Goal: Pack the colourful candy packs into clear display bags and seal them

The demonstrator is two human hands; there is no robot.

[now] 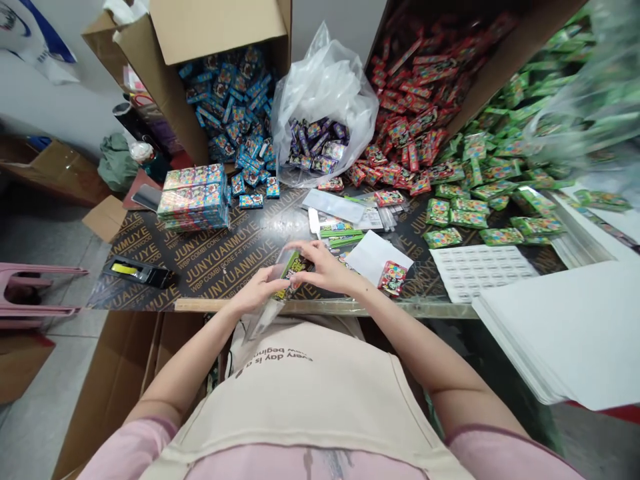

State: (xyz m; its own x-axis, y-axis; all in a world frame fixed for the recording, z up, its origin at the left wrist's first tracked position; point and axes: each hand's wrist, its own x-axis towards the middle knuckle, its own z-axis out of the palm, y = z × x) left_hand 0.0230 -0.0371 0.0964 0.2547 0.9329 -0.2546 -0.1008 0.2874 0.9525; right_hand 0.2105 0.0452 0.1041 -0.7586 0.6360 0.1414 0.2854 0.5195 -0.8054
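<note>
Both of my hands meet over the table's front edge, around a green and black printed packet with clear plastic about it. My left hand grips its left side, thumb across the front. My right hand has fingers and thumb closed on its right side. Whether the packet is a card or a thin box I cannot make out. Just beyond lie flat green and black printed pieces and a clear plastic sleeve. A white paper sheet lies to the right, with a small red box on its edge.
Small blue boxes, purple boxes in a plastic bag, red boxes and green boxes heap along the back. A wrapped stack and tape dispenser stand left. A label sheet and white sheets lie right.
</note>
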